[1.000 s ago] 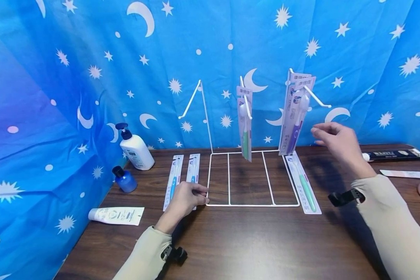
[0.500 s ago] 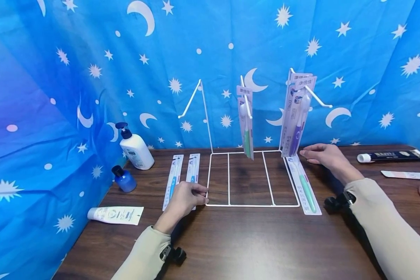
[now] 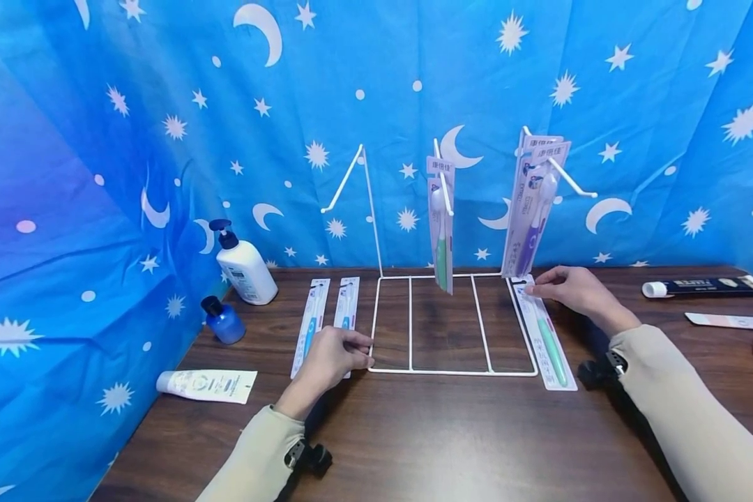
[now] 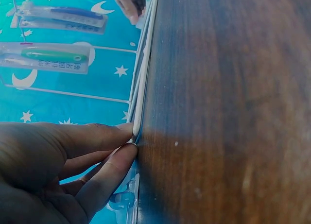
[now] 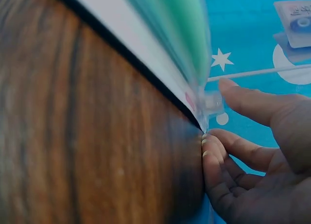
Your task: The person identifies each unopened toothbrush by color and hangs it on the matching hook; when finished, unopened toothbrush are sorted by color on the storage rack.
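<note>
My left hand (image 3: 331, 357) pinches the front left corner of a white wire display rack (image 3: 452, 372) between thumb and fingers, as the left wrist view shows up close. On the right, my right hand (image 3: 574, 291) is at the upper end of a packaged green toothbrush (image 3: 549, 341) lying beside the rack. Its fingertips (image 5: 208, 141) meet the package's edge, while the thumb stands apart above the clear plastic. Another packaged green toothbrush (image 3: 441, 258) hangs on the rack's middle hook. Packaged purple toothbrushes (image 3: 530, 240) hang on the right hook; the left hook (image 3: 341, 183) is bare.
Two packaged blue toothbrushes (image 3: 312, 324) lie left of the rack. Farther left are a white pump bottle (image 3: 247, 272), a small blue bottle (image 3: 226, 324) and a cream tube (image 3: 207, 385). A black toothpaste tube (image 3: 705, 286) lies at the right. A starry blue curtain (image 3: 401, 56) hangs behind.
My right hand has come down and left from beside the hanging purple toothbrushes to the top of the lying green toothbrush package. The left hand keeps its place on the rack.
</note>
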A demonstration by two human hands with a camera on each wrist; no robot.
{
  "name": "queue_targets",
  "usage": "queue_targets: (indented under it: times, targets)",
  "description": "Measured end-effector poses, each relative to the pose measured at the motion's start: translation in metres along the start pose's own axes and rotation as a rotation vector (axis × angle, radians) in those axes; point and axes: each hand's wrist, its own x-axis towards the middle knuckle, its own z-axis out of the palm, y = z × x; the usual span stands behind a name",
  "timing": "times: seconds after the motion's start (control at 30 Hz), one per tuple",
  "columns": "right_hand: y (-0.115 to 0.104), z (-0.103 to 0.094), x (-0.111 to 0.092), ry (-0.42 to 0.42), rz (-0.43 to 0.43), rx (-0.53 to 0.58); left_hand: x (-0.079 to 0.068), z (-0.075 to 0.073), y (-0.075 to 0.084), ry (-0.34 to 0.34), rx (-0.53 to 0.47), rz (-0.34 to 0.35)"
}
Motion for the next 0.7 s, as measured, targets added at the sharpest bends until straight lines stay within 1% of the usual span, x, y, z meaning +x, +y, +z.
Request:
queue_targets:
  times: [0.1,0.23,0.43,0.57,0.7]
  targets:
    - [-0.0018,-0.0003,-0.0011,-0.002,0.000,-0.019,-0.0001,-0.0001,0.0001,-0.003,-0.001,-0.007]
    - [-0.0041,-0.0018,-0.0032,-0.009,0.021,-0.018,-0.0001,-0.0008,0.0004,-0.005,0.003,-0.007]
    - [-0.0057,-0.0047,-0.0062,-0.024,0.052,0.024,-0.0009,-0.0012,0.0003,0.006,0.016,-0.009]
    - [-0.0059,-0.0058,-0.0069,-0.029,0.076,0.091,-0.0013,-0.0001,-0.0006,0.008,0.011,-0.012]
    - [-0.0081,-0.0100,-0.0099,-0.023,0.089,0.203,-0.0008,0.0005,-0.0003,0.008,0.002,-0.007]
